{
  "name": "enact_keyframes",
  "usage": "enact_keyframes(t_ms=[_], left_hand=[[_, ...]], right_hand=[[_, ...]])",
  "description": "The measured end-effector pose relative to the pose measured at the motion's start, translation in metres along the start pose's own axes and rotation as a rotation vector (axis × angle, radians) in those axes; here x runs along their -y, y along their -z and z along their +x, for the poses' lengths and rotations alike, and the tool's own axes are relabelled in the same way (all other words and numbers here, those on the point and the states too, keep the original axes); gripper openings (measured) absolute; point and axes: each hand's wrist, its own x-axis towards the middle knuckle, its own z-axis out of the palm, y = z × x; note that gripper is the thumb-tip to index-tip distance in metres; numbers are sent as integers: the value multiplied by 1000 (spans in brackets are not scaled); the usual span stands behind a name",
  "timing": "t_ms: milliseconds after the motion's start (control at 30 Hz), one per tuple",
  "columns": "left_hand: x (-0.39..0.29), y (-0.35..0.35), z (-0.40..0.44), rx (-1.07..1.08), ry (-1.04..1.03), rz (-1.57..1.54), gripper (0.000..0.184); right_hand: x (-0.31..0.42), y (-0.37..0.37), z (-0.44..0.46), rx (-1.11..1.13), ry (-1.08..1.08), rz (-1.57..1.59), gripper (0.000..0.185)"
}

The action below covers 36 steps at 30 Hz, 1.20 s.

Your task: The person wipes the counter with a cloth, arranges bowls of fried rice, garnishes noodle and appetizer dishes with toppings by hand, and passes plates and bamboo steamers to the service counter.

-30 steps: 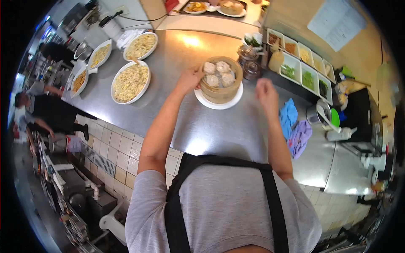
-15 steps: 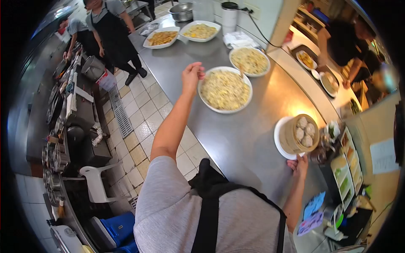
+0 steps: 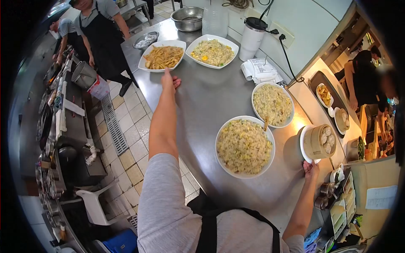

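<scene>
My left hand (image 3: 171, 81) reaches to the near rim of a white dish (image 3: 152, 68) of noodles (image 3: 163, 57). One digit meets the rim and the others are apart from it, gripping nothing that I can see. At the right, my right hand (image 3: 311, 169) pinches the near edge of a round white plate (image 3: 303, 145). That plate carries a bamboo steamer (image 3: 314, 142) with several dumplings (image 3: 327, 140). Between my arms stands a white bowl heaped with fried rice (image 3: 244, 146), and behind it another plate of fried rice (image 3: 272, 104) with a spoon handle (image 3: 266, 122) nearby.
A further dish of fried rice (image 3: 212, 52) stands beside the noodles. Behind are a metal bowl (image 3: 187, 19), a tumbler (image 3: 252, 39) and papers (image 3: 260, 71). Condiment trays (image 3: 344, 206) line the right side. A person in an apron (image 3: 103, 40) stands at the left; others work beyond the pass-through.
My left hand has moved from beside the fried rice bowl to the noodle dish. My right hand and the steamer plate have shifted toward the pass-through side. The view has moved too.
</scene>
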Motion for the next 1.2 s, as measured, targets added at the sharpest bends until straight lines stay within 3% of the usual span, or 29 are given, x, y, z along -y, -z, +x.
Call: enact_keyframes(t_ms=[67,167,233,267,300,367,400,433,567,700,933,1000,1067,1167,1200], left_hand=[[-6,-5,12,-5,-30,-47,57],[-6,-2,42,53,-59,-191,37],[14,13,101,219,-186,-321,25],[5,3,66,111,-301,-255,27],[3,12,56,164,-269,-256,31],[4,39,71,239,-227,-170,40],[4,46,42,277,-290,-176,43],[-2,44,9,180,-221,-185,43],[11,114,-46,306,-201,-200,53],[10,170,-143,236,-20,-153,59],[-6,223,-338,285,-91,29,60],[-7,233,-374,327,-69,110,60],[0,228,-420,364,-81,200,59],[39,218,-463,507,44,137,65],[55,205,-486,533,87,148,68]], right_hand=[[-5,-3,28,10,-13,51,25],[-14,0,67,103,97,153,39],[1,-25,48,90,129,229,34],[5,-28,36,185,187,233,31],[22,-43,22,198,84,233,32],[16,-39,20,287,152,329,38],[18,-38,10,247,169,308,37],[20,-38,0,217,180,286,36],[9,-3,-28,275,156,163,30],[-5,53,-75,279,101,20,27],[-16,141,-147,340,81,-256,22],[-29,169,-153,430,182,-417,23],[-7,186,-192,375,268,-810,21],[-31,256,-203,169,845,-1188,19],[-27,276,-213,24,797,-1193,18]])
